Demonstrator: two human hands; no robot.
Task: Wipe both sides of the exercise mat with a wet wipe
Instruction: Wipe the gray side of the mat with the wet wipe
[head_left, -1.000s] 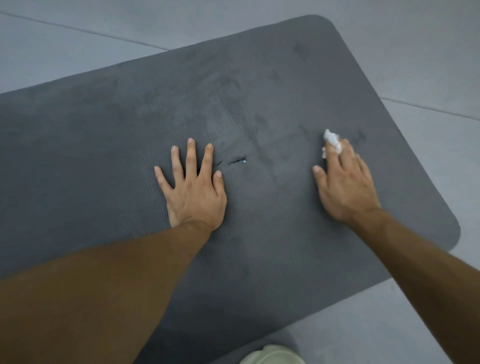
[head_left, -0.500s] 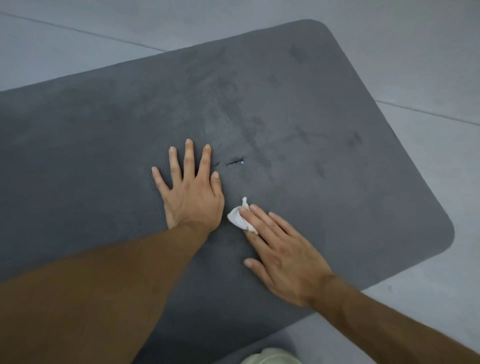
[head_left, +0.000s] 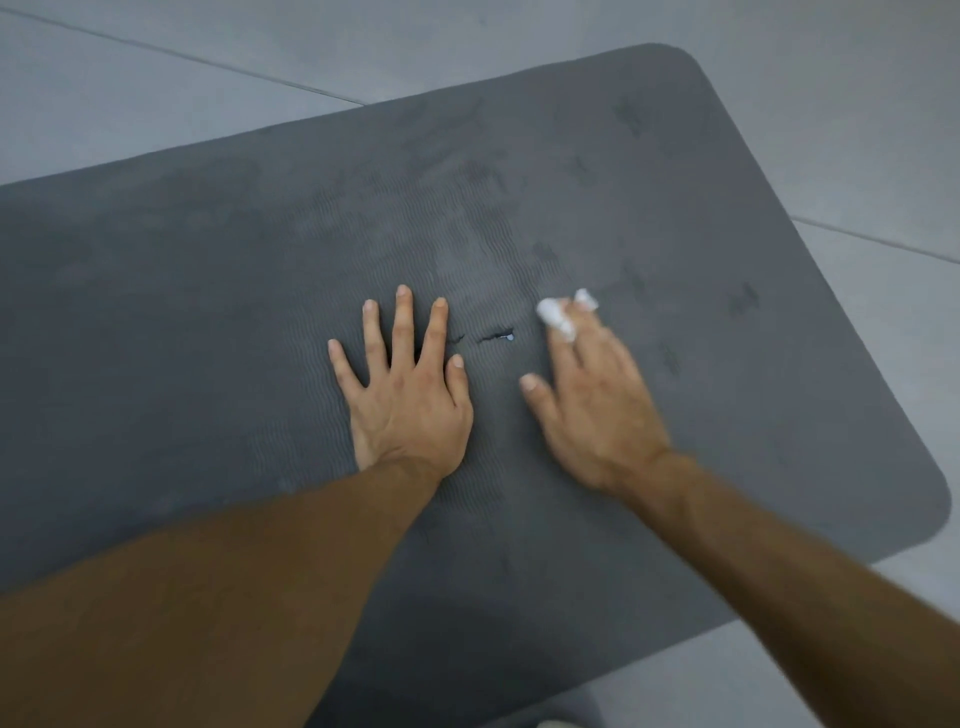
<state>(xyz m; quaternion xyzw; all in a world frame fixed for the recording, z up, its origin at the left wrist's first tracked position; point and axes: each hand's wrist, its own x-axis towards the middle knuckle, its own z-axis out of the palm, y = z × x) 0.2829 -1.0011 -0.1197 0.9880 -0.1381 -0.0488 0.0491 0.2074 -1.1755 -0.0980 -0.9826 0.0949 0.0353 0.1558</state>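
A dark grey exercise mat (head_left: 208, 291) lies flat on the floor and fills most of the view. My left hand (head_left: 405, 395) rests flat on the mat near its middle, fingers spread and straight. To its right, my right hand (head_left: 592, 400) presses a crumpled white wet wipe (head_left: 558, 314) against the mat with straight fingers; the hand is motion-blurred. Only bits of the wipe show past the fingertips. A small tear (head_left: 496, 335) in the mat sits between the two hands.
Grey floor tiles (head_left: 857, 130) with thin joints surround the mat at the top and right. The mat's rounded corners lie at the upper right and lower right. A pale object (head_left: 553, 723) peeks in at the bottom edge.
My right hand slid the wipe from the right to near my left wrist, then up and right beside the tear. The left hand stayed planted.
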